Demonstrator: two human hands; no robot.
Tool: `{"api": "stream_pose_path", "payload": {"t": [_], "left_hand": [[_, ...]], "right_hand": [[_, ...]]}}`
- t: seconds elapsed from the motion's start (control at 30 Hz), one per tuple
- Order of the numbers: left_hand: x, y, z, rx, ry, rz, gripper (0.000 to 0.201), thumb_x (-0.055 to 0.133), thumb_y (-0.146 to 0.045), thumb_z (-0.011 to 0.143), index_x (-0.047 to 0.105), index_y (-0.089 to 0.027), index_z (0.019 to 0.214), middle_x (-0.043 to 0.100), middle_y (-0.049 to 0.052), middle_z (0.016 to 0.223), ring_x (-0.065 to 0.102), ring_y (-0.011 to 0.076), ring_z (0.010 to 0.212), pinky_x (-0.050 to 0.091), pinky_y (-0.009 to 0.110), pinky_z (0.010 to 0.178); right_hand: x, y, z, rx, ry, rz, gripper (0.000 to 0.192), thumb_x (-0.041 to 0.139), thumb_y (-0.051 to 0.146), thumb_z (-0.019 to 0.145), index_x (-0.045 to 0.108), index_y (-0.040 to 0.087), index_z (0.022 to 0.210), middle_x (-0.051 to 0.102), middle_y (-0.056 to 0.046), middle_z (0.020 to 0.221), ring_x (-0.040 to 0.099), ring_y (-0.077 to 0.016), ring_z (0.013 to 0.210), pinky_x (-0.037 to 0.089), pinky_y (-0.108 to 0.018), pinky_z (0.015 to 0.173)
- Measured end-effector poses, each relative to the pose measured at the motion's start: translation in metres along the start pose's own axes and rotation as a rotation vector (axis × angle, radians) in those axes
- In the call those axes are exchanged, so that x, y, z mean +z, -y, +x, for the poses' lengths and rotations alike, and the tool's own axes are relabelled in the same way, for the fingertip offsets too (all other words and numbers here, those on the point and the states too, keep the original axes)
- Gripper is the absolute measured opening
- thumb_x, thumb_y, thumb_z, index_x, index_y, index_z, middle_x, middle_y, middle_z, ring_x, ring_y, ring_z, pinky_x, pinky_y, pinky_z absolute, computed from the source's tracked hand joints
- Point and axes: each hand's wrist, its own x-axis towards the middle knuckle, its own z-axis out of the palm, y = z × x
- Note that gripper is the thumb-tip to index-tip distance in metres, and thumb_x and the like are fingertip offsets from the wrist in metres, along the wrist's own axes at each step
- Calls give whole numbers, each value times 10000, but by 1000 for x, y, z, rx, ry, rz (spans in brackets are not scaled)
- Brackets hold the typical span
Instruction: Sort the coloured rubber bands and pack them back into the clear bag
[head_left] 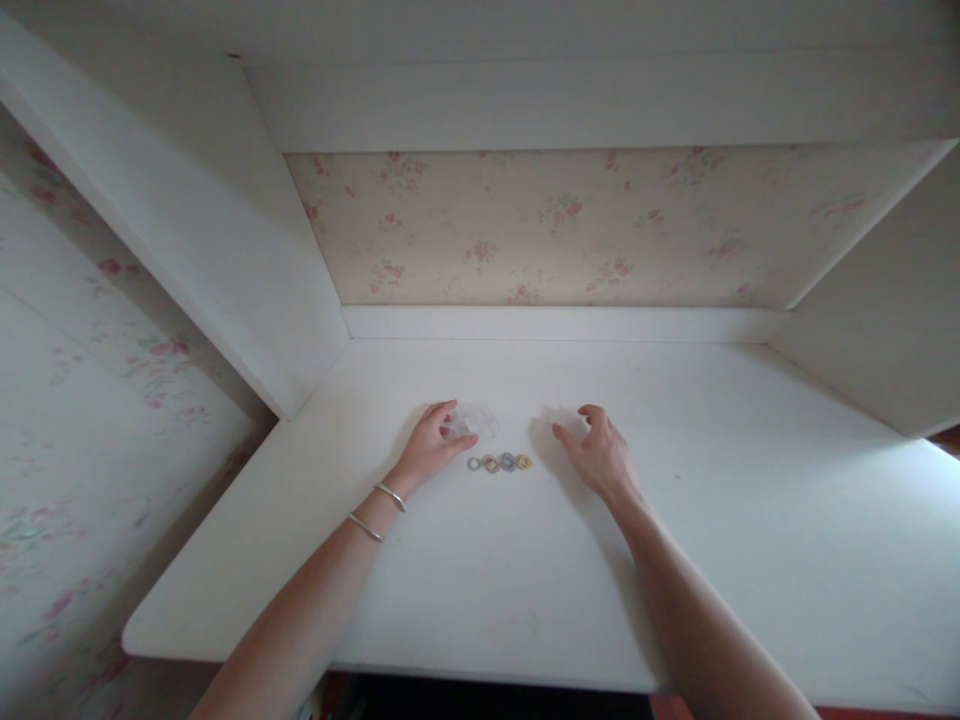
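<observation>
My left hand (435,440), with two silver bangles on its wrist, curls its fingers and thumb around the near-left side of a clear plastic container (476,420). To the right, my right hand (596,445) grips another clear plastic piece (564,416) between thumb and fingers; its exact shape is hard to make out. Between the hands and a little nearer to me, several small coloured rings lie in a row on the white desktop: a green ring (474,464), a pink ring (490,463), a blue-grey ring (508,462) and a yellow ring (523,462).
The white desktop (480,590) has a raised back strip (570,324). A white side panel (225,220) stands at the left and another panel (885,300) at the right. An overhead shelf (525,105) spans the top. Floral wallpaper (540,230) covers the wall behind.
</observation>
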Motion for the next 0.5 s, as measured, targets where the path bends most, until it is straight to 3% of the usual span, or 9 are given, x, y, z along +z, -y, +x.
{"api": "stream_pose_path", "payload": {"t": [0.33, 0.5], "left_hand": [[1, 5, 1, 89, 65, 188, 657, 723, -326, 677, 496, -196, 1280, 528, 99, 1251, 562, 221, 1034, 446, 361, 933], [1, 4, 1, 104, 49, 214, 576, 724, -336, 663, 582, -198, 1203, 572, 99, 1245, 526, 270, 1132, 382, 399, 1012]], "right_hand": [[-6, 1, -3, 29, 67, -210, 469, 473, 506, 788, 555, 160, 1093, 592, -152, 1100, 510, -309, 1040, 376, -430, 842], [-5, 0, -3, 56, 84, -268, 467, 473, 499, 787, 562, 157, 1092, 588, -159, 1106, 499, -328, 1047, 363, -475, 840]]}}
